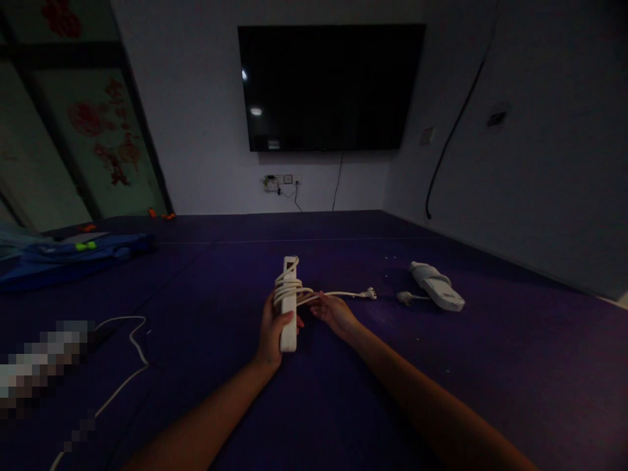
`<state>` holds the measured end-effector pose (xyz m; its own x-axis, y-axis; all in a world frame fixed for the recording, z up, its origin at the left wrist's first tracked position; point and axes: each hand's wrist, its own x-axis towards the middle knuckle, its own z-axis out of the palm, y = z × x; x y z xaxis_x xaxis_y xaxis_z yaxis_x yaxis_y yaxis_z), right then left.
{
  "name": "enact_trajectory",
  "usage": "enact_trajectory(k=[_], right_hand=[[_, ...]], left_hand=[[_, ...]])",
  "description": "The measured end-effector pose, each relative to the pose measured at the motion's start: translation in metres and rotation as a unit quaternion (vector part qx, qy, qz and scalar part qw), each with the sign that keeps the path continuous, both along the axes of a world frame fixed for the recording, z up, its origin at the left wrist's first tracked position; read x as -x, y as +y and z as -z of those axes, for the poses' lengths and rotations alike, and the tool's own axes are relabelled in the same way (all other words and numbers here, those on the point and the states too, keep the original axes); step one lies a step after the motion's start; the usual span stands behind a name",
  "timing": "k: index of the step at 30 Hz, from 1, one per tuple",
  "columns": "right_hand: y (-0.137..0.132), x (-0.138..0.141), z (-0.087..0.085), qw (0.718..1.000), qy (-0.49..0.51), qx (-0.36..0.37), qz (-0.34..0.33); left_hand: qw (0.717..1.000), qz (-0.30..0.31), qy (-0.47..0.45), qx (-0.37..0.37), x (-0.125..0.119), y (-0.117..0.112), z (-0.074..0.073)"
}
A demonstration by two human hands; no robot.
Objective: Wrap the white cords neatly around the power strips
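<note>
My left hand (271,332) is wrapped round a white power strip (289,337), its thumb lying across the front. The strip is held upright, and several turns of its white cord (288,291) circle the upper half. To the right of the strip, my right hand (336,315) pinches the loose stretch of that cord between thumb and fingers. Past the fingertips the cord runs right and ends in a plug (371,294). Part of the left fingers is hidden behind the strip.
A second white power strip (444,293), cord wound round it, lies at right with its plug (405,298) beside it. At left are a pixelated long object (44,360), a loose white cord (140,347) and blue fabric (93,252). A television (333,88) hangs ahead.
</note>
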<state>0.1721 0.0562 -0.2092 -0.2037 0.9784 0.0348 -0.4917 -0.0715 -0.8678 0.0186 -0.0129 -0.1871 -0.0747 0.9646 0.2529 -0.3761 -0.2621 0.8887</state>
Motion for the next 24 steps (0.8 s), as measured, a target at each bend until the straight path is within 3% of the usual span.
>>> enact_trajectory(k=[7, 15, 20, 24], right_hand=[[0.003, -0.002, 0.004, 0.999, 0.022, -0.001, 0.030], [0.004, 0.000, 0.004, 0.998, 0.018, -0.006, 0.063], [0.004, -0.002, -0.006, 0.997, 0.015, 0.020, 0.067], [0.005, -0.010, -0.016, 0.996, -0.023, -0.035, 0.078]], left_hand=[[0.960, 0.134, -0.168, 0.180, 0.018, 0.006, -0.012], [0.944, 0.205, -0.194, 0.168, 0.018, 0.006, -0.012], [0.936, 0.238, -0.191, 0.174, 0.011, -0.003, -0.016], [0.926, 0.239, -0.203, 0.209, 0.006, -0.004, -0.012]])
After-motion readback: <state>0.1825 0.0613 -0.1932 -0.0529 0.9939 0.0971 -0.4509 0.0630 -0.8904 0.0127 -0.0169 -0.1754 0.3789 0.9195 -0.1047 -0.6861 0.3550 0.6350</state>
